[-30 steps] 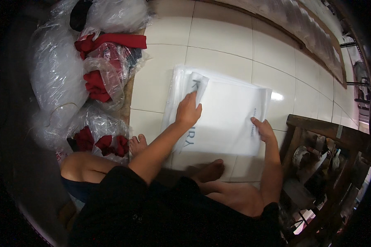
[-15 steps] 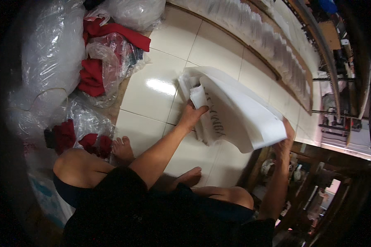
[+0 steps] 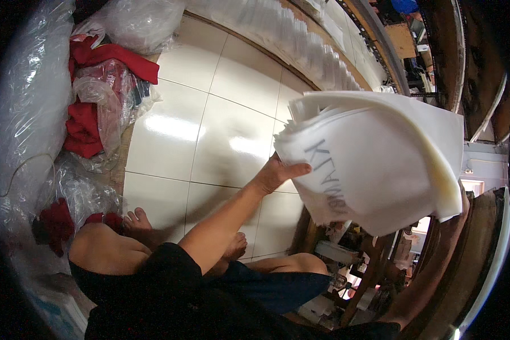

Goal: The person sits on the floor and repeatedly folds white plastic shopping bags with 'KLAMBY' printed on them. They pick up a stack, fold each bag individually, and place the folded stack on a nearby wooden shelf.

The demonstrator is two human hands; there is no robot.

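A thick stack of large white sheets [image 3: 374, 164], bent in a curve and with dark lettering on its face, is held up over the floor between my hands. My left hand [image 3: 277, 174] grips its near left edge, thumb lying on top and fingers hidden underneath. At the right end, my right hand [image 3: 458, 207] is closed on the lower corner, partly hidden by the sheets. Several sheet edges fan apart at the upper left of the stack. Whether the sheets are paper or plastic, I cannot tell.
Clear plastic bags [image 3: 34, 113] bulge along the left, with red cloth [image 3: 85, 130] among them. A long row of upright translucent sheets [image 3: 255, 34] stands at the back. Wooden shelving [image 3: 368, 266] with clutter is at the lower right. Glossy tiles [image 3: 226, 130] cover the floor.
The stack has moved right and up in the picture and turned its lettered face more toward me. Both hands still hold it. The whole view has shifted, with the surroundings now further left.
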